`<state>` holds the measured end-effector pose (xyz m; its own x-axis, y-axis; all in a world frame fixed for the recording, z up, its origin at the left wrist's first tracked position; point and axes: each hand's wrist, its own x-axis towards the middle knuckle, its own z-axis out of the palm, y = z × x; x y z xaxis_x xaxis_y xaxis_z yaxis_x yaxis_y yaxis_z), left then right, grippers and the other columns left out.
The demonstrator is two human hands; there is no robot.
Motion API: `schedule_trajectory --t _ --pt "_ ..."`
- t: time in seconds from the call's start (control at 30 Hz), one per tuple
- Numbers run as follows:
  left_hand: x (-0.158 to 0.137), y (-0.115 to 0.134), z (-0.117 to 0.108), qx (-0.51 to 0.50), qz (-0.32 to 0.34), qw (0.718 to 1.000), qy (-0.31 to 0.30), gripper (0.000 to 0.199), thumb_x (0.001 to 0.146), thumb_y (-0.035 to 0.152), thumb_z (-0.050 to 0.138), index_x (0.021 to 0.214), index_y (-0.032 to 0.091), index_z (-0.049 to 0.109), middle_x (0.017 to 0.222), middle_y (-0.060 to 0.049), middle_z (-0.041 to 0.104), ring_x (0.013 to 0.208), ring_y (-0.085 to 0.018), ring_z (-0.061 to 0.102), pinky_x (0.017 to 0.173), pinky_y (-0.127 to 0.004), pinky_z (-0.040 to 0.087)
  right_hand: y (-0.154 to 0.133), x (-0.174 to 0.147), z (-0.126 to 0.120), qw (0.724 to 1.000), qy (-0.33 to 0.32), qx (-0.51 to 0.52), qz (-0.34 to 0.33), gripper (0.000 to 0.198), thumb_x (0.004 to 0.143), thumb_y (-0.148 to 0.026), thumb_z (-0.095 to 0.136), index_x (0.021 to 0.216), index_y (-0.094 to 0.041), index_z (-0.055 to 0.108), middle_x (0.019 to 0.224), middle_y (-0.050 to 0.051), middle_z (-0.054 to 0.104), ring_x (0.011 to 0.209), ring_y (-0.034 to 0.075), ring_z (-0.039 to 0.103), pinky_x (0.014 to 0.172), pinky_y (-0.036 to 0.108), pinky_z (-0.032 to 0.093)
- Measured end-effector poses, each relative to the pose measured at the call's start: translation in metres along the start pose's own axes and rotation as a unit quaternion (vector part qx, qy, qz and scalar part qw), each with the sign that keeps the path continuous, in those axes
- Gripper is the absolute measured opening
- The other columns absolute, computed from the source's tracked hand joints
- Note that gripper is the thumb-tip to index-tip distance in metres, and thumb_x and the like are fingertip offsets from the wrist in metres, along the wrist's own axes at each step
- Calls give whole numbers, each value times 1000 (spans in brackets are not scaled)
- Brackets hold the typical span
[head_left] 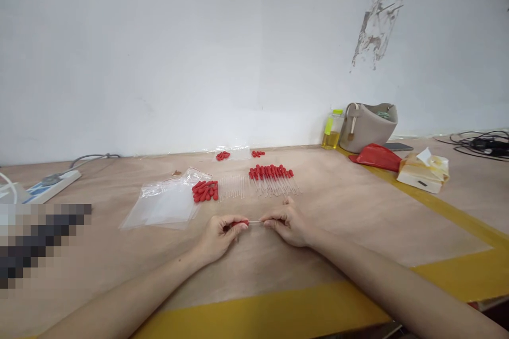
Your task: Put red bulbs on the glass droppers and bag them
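Between my hands, low over the table's middle, a red rubber dropper bulb (243, 223) and a thin clear dropper tube (255, 222) are lined up end to end. My left hand (223, 233) pinches the bulb, and my right hand (289, 222) pinches the tube's other end. Fingers hide part of both. Just beyond lie a pile of loose red bulbs (205, 191), a row of bare clear tubes (233, 188) and a row of droppers with red bulbs on them (272, 174).
Clear plastic bags (163, 204) lie at left, near a power strip (50, 186). More red bulbs (223, 155) rest on plastic by the wall. At right stand a bottle of yellow liquid (332, 130), a grey bag (369, 130), a red pouch (377, 158) and a tissue pack (423, 172).
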<state>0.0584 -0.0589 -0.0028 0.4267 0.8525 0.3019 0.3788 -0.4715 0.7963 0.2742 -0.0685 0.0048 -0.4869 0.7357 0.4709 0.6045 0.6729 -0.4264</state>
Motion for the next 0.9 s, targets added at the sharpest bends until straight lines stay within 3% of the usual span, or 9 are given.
schedule_trajectory --t 0.23,0.7,0.9 --pt "-1 6 0 99 62 993 -4 19 80 30 52 84 19 66 75 -1 67 64 -13 57 58 -21 42 -8 0 -4 995 21 -90 -42 20 83 -22 44 79 -22 64 69 -1 65 59 10 49 72 31 20" --pt "-5 11 -1 173 101 979 -28 20 85 28 45 80 18 62 70 0 62 64 -12 54 59 -21 40 -9 3 14 998 -35 -26 38 25 83 -18 39 68 -19 59 62 -4 63 53 8 46 76 30 23" --pt "1 10 -9 218 170 960 -43 20 86 27 43 88 19 62 75 -2 62 67 -13 56 61 -23 43 -20 5 7 995 -48 -80 21 26 85 -22 36 70 -17 56 63 0 62 56 10 48 71 29 29"
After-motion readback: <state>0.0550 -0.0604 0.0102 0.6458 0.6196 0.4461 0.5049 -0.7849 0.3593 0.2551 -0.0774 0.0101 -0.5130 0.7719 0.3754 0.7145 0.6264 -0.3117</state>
